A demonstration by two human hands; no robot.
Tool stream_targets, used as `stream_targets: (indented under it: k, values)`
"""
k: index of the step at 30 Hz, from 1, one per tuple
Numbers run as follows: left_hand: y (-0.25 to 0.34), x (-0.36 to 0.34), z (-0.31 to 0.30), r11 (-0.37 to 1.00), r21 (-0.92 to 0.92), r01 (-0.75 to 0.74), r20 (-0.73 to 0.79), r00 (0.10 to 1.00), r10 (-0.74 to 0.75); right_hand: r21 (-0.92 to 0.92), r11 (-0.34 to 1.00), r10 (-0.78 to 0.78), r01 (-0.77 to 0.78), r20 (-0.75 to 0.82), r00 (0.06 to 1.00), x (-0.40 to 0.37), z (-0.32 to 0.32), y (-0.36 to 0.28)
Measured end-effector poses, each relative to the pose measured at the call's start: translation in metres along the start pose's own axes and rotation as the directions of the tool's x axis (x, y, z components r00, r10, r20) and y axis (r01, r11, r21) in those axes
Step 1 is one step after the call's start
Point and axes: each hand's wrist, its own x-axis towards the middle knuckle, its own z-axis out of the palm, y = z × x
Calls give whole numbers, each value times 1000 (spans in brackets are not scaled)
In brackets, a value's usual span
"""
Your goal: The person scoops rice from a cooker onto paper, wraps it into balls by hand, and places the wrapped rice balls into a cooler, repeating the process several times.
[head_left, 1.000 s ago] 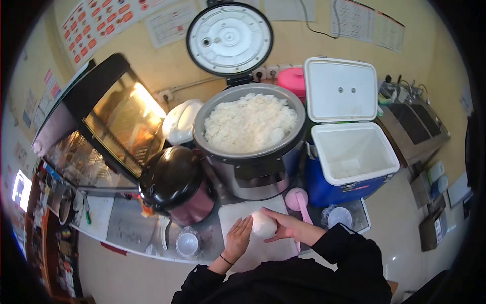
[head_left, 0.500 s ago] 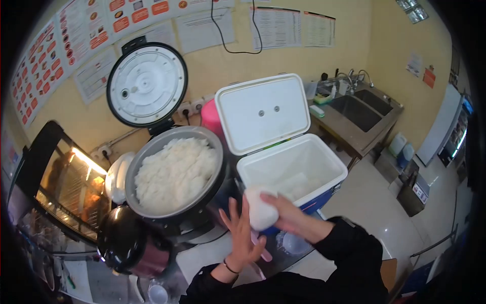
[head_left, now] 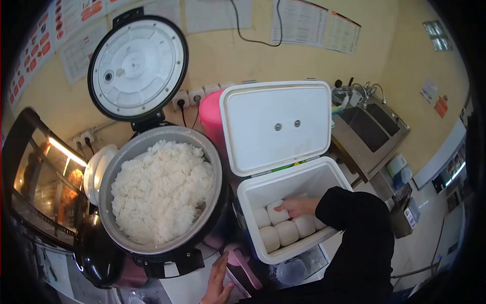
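Note:
My right hand (head_left: pixel 299 206) reaches down into a white-lined cooler box (head_left: pixel 245 200), its fingers closed on a smooth, rounded white rice bundle (head_left: pixel 277 214). Several similar bundles (head_left: pixel 287 233) sit side by side in the box, against its near wall. My left hand (head_left: pixel 217 281) is low in front of the rice cooker, fingers stretched out, with nothing in it. Close by on its right lies a pink rice paddle (head_left: pixel 248 272). The large rice cooker (head_left: pixel 109 218) stands with its lid (head_left: pixel 134 68) up, full of loose cooked rice (head_left: pixel 162 190).
The cooler's raised lid (head_left: pixel 276 129) leans back near a pink container (head_left: pixel 211 114). Beside the cooler's near side is a clear plastic cup or bowl (head_left: pixel 291 272). A lit food warmer (head_left: pixel 45 172) and a smaller dark cooker (head_left: pixel 101 261) are left; a sink (head_left: pixel 362 126) is far right.
My right hand has carried the rice bundle from in front of the cooler down into it. My left hand has moved lower and away from the bundle. The view has shifted closer.

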Motion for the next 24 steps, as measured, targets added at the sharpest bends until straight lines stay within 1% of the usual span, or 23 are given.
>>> stream_targets:
  k: [1,2,3,5,6,9,12,15,18,21,24]
  values:
    - [-5,-6,0,998,-5,64,-13,998,-64,-52,997,48,-48,1,999,-6,2,-4]
    - [-21,-17,2,997,49,54,-28,998,-52,-100,990,97,-97,0,995,-14,2,-9]
    - [-21,-20,2,995,31,99,-21,995,-99,-143,979,144,-143,-2,990,-18,1,-13]
    - [-18,-24,2,985,3,175,-8,985,-175,-426,865,166,-266,-258,952,-18,-4,-20]
    - [-21,-24,1,991,90,102,15,994,-104,-540,771,137,-338,-377,916,-19,-4,-22]
    - [-25,-14,6,999,-5,52,151,987,-51,-459,872,95,-172,-186,978,-30,7,-20]
    - [-15,-1,12,1000,-1,30,182,983,-29,-543,839,-192,20,-262,946,-43,24,-13]
    - [-29,-1,16,998,24,-65,218,974,58,-728,682,-360,61,-262,896,-33,16,1]
    - [-31,-9,21,999,33,-6,182,983,0,-883,456,-291,-112,-267,919,-35,29,-8]
    - [-33,-17,24,999,42,-17,137,990,11,-969,242,-537,-40,-168,826,-15,17,12]
    - [-35,-26,22,997,75,-16,116,993,7,-963,264,-515,-45,-180,838,-24,27,9]
